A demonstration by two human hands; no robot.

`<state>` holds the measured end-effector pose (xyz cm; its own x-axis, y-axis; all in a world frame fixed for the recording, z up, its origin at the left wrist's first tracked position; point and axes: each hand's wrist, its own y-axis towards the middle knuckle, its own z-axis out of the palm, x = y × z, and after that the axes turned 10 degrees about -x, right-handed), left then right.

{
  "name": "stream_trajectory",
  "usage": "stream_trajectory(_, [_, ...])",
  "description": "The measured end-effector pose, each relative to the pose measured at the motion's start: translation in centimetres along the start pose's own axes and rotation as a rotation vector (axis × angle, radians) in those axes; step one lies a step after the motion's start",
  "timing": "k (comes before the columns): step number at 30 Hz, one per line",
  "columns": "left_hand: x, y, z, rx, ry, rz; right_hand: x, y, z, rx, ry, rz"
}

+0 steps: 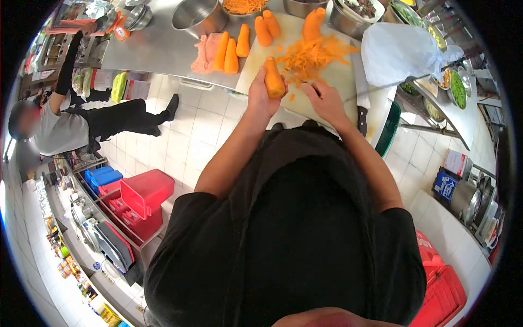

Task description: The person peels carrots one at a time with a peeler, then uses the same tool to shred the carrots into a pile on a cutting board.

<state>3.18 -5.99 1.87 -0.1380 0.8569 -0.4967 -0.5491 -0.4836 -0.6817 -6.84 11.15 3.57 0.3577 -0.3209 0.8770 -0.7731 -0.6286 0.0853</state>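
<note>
A smooth steel worktop (147, 57) carries a flat, pale cutting board (343, 80) with a loose heap of thin orange shreds (313, 59). The right hand (328, 103) bends beside them, its grip's contents unclear; the left hand (261, 99) grips a smooth, tapering carrot (274, 83) above the board's near edge.

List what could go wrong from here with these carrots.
1. The knife handle lies close beside the right forearm; a careless elbow or wrist movement might knock it.
2. The left hand grips a carrot near the front edge of the cutting board; if the grip slips, the carrot could roll off.
3. Loose shavings are spread around the right hand; they may scatter if brushed.
</note>
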Motion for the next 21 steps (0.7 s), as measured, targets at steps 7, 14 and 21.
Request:
stream_trajectory(7, [0.7, -0.9, 0.7, -0.045, 0.009, -0.050, 1.8, 0.4, 0.1, 0.182, -0.090, -0.134])
stream_trajectory(14, [0.8, -1.7, -1.9, 0.090, 0.111, -0.175, -4.1, 4.0, 1.3, 0.120, -0.200, -0.033])
stream_trajectory(21, [0.4, -2.9, -2.5, 0.129, 0.112, -0.181, -4.4, 3.6, 2.2, 0.109, -0.271, 0.017])
